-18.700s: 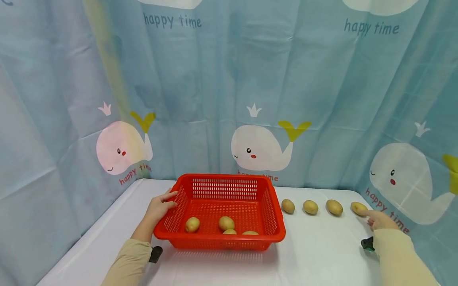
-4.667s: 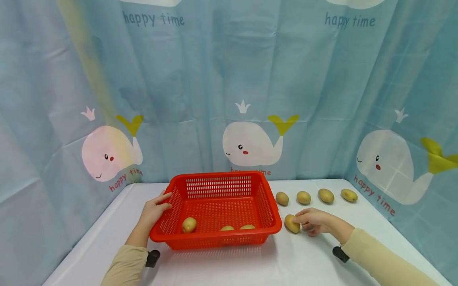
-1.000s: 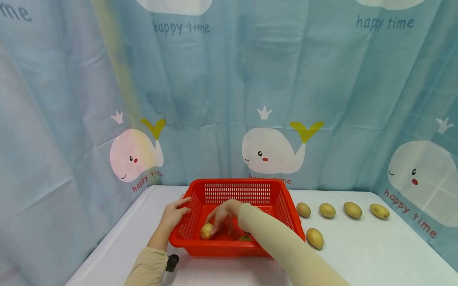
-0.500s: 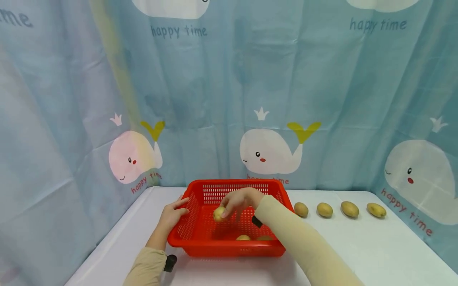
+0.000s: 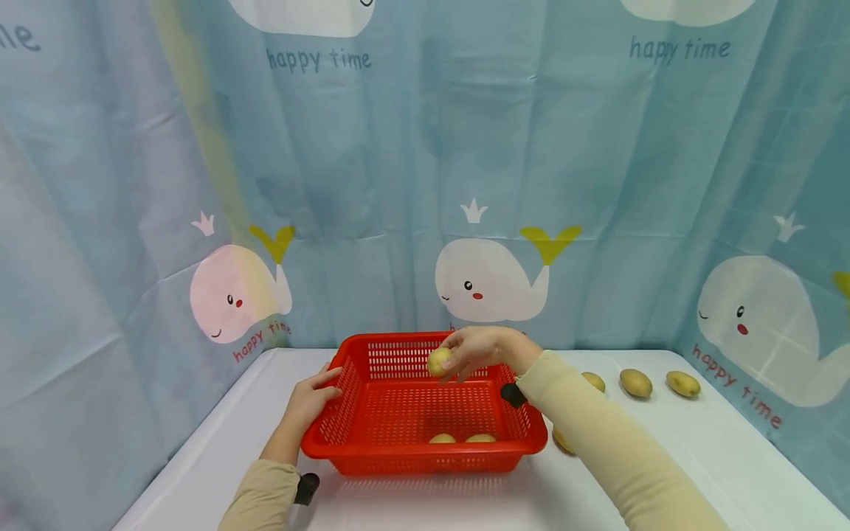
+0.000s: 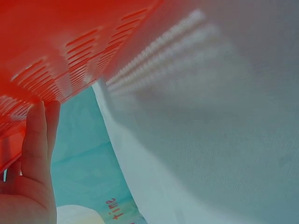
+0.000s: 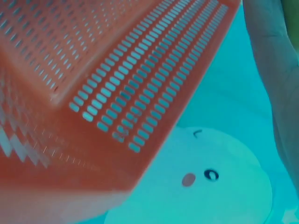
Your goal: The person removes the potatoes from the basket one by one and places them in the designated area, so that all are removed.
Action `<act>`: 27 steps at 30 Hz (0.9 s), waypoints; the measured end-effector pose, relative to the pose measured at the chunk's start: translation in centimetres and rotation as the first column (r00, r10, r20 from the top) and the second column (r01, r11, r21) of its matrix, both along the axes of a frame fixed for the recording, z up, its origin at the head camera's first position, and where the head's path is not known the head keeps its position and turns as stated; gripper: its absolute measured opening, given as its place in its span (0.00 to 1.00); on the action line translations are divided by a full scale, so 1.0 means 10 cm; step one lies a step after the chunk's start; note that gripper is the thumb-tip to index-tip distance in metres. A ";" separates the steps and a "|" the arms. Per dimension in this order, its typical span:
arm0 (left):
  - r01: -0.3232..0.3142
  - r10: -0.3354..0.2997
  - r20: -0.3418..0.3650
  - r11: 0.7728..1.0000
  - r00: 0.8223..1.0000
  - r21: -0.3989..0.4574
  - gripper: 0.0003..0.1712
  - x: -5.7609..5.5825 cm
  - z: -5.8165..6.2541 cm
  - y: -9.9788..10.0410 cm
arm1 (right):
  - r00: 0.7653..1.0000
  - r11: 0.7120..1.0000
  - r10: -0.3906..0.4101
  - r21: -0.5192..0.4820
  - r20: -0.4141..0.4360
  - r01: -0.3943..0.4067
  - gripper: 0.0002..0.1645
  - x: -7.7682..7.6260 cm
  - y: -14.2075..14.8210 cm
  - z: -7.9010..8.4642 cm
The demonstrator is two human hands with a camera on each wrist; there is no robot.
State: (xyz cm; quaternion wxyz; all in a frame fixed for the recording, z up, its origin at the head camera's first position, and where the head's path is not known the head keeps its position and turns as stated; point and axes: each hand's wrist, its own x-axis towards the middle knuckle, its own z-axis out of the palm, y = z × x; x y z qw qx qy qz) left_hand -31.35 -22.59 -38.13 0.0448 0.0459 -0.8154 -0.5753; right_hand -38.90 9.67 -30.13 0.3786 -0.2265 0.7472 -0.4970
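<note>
My right hand [image 5: 483, 349] holds a yellow potato [image 5: 438, 362] between thumb and fingers, raised over the back right part of the red plastic basket [image 5: 425, 449]. In the right wrist view only an edge of the potato [image 7: 293, 21] shows beside the hand [image 7: 271, 60]. Two more potatoes, one [image 5: 442, 439] left of the other [image 5: 480, 438], lie behind the basket's front wall, partly hidden. At the left side my left hand [image 5: 307, 404] grips the basket's rim; in the left wrist view its fingers [image 6: 38, 140] lie against the slotted outer wall.
Right of the basket, a back row on the white table [image 5: 717, 457] shows potatoes [image 5: 635, 383], [image 5: 682, 383] and one partly covered potato [image 5: 594, 381]. A nearer potato [image 5: 563, 441] sits by the basket's right side, half behind the sleeve [image 5: 617, 428]. A blue whale-print curtain [image 5: 372, 280] hangs behind.
My right hand has taken the potato from the basket's left part, lifted it and carried it right and back. Earlier, it set another potato beside the basket. The left hand keeps its place.
</note>
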 end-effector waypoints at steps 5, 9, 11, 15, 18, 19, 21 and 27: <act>-0.004 0.004 -0.018 1.000 1.000 -0.001 0.29 0.00 0.01 0.01 | 0.996 0.996 -0.086 -0.015 -0.016 0.086 0.20 0.05 0.19 0.06; 0.008 -0.008 0.006 1.000 1.000 0.005 0.30 -0.01 0.05 0.01 | 0.990 0.991 -0.135 -0.027 -0.028 0.134 0.22 0.08 0.33 0.09; 0.008 -0.008 0.008 1.000 1.000 -0.002 0.29 -0.02 0.06 0.00 | 0.987 0.987 -0.160 -0.036 -0.035 0.159 0.23 0.09 0.40 0.09; 0.018 -0.018 0.007 1.000 1.000 -0.016 0.29 -0.02 0.05 -0.01 | 0.979 0.979 -0.200 -0.032 -0.047 0.199 0.25 0.15 0.51 0.07; 0.020 -0.020 0.019 1.000 1.000 -0.013 0.29 -0.02 0.02 -0.03 | 0.978 0.979 -0.201 -0.029 -0.059 0.200 0.28 0.21 0.59 0.05; 0.022 -0.022 0.023 1.000 1.000 -0.009 0.29 -0.01 0.01 -0.03 | 0.977 0.979 -0.204 -0.035 -0.055 0.202 0.29 0.23 0.62 0.04; 0.020 -0.020 0.023 1.000 1.000 -0.004 0.29 0.01 0.01 -0.03 | 0.975 0.977 -0.213 -0.044 -0.061 0.210 0.29 0.27 0.68 0.03; 0.023 -0.023 0.017 1.000 1.000 -0.002 0.29 0.01 0.02 0.01 | 0.962 0.963 -0.266 -0.065 -0.062 0.262 0.31 0.40 0.92 0.03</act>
